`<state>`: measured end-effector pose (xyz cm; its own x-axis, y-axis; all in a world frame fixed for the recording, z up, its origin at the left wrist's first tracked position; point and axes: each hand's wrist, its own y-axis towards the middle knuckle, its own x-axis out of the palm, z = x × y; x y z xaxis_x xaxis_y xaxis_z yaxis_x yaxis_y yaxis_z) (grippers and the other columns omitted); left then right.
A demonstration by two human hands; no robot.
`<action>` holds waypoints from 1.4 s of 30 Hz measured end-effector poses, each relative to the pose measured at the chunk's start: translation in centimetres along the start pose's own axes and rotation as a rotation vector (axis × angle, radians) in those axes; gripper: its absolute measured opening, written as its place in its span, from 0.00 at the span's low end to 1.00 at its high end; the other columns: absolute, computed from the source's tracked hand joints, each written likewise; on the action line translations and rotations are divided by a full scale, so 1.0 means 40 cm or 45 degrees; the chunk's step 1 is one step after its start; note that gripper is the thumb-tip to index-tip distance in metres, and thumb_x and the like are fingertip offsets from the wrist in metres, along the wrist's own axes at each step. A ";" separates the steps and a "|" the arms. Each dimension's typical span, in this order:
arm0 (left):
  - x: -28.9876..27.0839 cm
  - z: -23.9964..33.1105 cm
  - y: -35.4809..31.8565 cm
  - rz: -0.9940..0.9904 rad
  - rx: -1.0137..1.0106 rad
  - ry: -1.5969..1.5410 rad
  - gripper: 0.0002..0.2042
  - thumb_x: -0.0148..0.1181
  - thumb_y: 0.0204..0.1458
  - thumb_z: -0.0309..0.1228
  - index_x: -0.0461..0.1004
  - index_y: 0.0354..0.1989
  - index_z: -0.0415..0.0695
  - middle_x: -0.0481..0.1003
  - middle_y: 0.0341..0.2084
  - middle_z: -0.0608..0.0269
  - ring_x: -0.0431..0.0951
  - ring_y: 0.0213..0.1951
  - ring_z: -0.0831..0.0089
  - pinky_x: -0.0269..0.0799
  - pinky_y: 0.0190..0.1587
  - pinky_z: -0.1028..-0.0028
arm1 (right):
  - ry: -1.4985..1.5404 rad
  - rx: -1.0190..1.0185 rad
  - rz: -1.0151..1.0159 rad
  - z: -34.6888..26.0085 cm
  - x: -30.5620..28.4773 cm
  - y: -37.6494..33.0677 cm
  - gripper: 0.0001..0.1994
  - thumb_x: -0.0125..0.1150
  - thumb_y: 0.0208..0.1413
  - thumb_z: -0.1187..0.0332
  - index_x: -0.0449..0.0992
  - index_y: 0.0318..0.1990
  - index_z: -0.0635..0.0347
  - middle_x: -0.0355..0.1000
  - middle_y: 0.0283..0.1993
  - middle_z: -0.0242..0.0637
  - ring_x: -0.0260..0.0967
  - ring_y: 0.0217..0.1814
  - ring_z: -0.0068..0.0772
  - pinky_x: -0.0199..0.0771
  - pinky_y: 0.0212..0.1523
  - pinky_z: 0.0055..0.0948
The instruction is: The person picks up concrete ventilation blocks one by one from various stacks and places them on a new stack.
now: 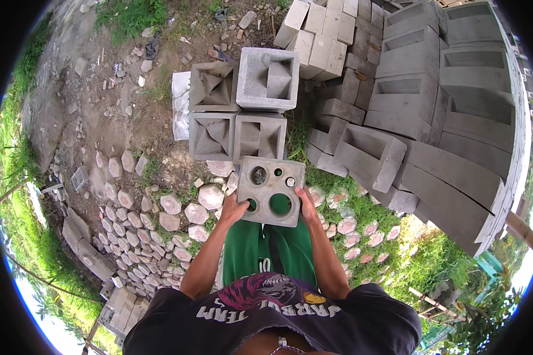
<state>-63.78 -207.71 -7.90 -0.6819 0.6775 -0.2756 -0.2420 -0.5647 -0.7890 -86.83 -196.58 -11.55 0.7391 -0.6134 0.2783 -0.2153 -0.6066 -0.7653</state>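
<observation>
I hold a square grey concrete vent block [270, 190], pierced by several round holes, flat in front of my waist. My left hand [233, 208] grips its left edge and my right hand [306, 204] grips its right edge. Just beyond it stand square concrete vent blocks with recessed pyramid patterns [238, 106], stacked two wide and two high on the ground.
Large piles of hollow grey concrete blocks [432, 100] fill the right side. Hexagonal paving stones [160, 207] lie scattered on grass and dirt to the left and below. More pale bricks [319, 35] are heaped at the top. Bare stony ground lies at the upper left.
</observation>
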 end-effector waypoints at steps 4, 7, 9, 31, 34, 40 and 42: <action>0.022 -0.035 0.098 0.120 0.045 -0.114 0.28 0.55 0.40 0.24 0.66 0.56 0.36 0.76 0.43 0.49 0.77 0.46 0.61 0.69 0.51 0.68 | 0.030 0.081 0.059 0.024 -0.001 0.097 0.38 0.57 0.54 0.48 0.54 0.64 0.67 0.60 0.61 0.45 0.57 0.62 0.37 0.56 0.62 0.34; 0.042 -0.055 0.169 0.194 0.103 -0.173 0.29 0.55 0.40 0.23 0.65 0.58 0.36 0.76 0.43 0.49 0.77 0.45 0.65 0.69 0.51 0.70 | 0.007 0.095 0.147 0.022 0.010 0.164 0.43 0.59 0.52 0.47 0.49 0.66 0.66 0.55 0.64 0.47 0.53 0.65 0.40 0.50 0.65 0.35; 0.049 -0.071 0.205 0.225 0.104 -0.222 0.30 0.55 0.40 0.23 0.64 0.58 0.36 0.76 0.43 0.50 0.77 0.45 0.66 0.69 0.50 0.71 | -0.047 0.077 0.075 0.020 0.012 0.205 0.46 0.62 0.50 0.46 0.46 0.68 0.66 0.53 0.66 0.48 0.51 0.67 0.41 0.49 0.66 0.35; -0.013 -0.079 0.418 0.400 0.210 -0.255 0.28 0.57 0.41 0.21 0.64 0.57 0.33 0.77 0.41 0.51 0.77 0.42 0.69 0.71 0.46 0.71 | -0.198 0.002 0.072 -0.047 0.123 0.447 0.47 0.68 0.47 0.55 0.46 0.68 0.63 0.56 0.64 0.47 0.54 0.65 0.38 0.52 0.65 0.33; -0.008 -0.060 0.425 0.470 0.237 -0.233 0.26 0.57 0.42 0.21 0.65 0.55 0.34 0.77 0.40 0.51 0.77 0.42 0.68 0.70 0.46 0.71 | -0.101 -0.023 0.018 -0.047 0.121 0.453 0.44 0.67 0.49 0.59 0.46 0.68 0.63 0.57 0.63 0.46 0.55 0.65 0.38 0.53 0.64 0.33; -0.031 -0.045 0.435 0.323 0.143 -0.232 0.23 0.56 0.42 0.20 0.67 0.52 0.36 0.76 0.40 0.51 0.77 0.43 0.65 0.69 0.48 0.70 | 0.000 -0.039 -0.006 -0.049 0.125 0.455 0.42 0.65 0.49 0.62 0.48 0.68 0.63 0.59 0.62 0.45 0.56 0.63 0.37 0.55 0.63 0.33; -0.037 -0.042 0.432 0.275 0.188 -0.292 0.24 0.56 0.42 0.20 0.65 0.53 0.35 0.76 0.41 0.51 0.76 0.44 0.65 0.69 0.49 0.70 | -0.007 -0.003 0.022 -0.054 0.130 0.448 0.42 0.65 0.49 0.62 0.48 0.68 0.63 0.59 0.62 0.45 0.57 0.63 0.37 0.56 0.62 0.33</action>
<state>-65.78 -217.68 -22.04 -0.8617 0.4207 -0.2836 -0.1611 -0.7570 -0.6333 -88.25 -211.72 -22.56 0.7391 -0.6207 0.2619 -0.2291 -0.5971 -0.7687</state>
